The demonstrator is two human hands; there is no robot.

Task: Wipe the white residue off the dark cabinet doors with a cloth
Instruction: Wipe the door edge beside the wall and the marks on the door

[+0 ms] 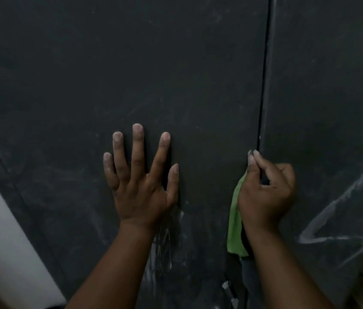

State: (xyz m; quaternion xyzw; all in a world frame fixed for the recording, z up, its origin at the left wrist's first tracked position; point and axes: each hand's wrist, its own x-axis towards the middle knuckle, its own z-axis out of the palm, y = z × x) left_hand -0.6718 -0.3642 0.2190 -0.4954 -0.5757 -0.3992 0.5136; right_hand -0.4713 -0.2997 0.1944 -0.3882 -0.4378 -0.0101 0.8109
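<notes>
Left hand (pixel 140 175) flat on left cabinet door (pixel 131 74), grip spread apart. Right hand (pixel 265 192) at the door seam (pixel 264 97), grip clamped on green cloth (pixel 235 221), long axis hanging down. White residue (pixel 336 210) streaked on right cabinet door (pixel 332 85).

Dark cabinet doors (pixel 176 74), white residue (pixel 336 210) smeared across them

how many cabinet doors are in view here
2. The left door fills most of the frame, with the left hand flat on it. The right door lies past the vertical gap, where the right hand grips the green cloth. More may lie outside the frame.
</notes>
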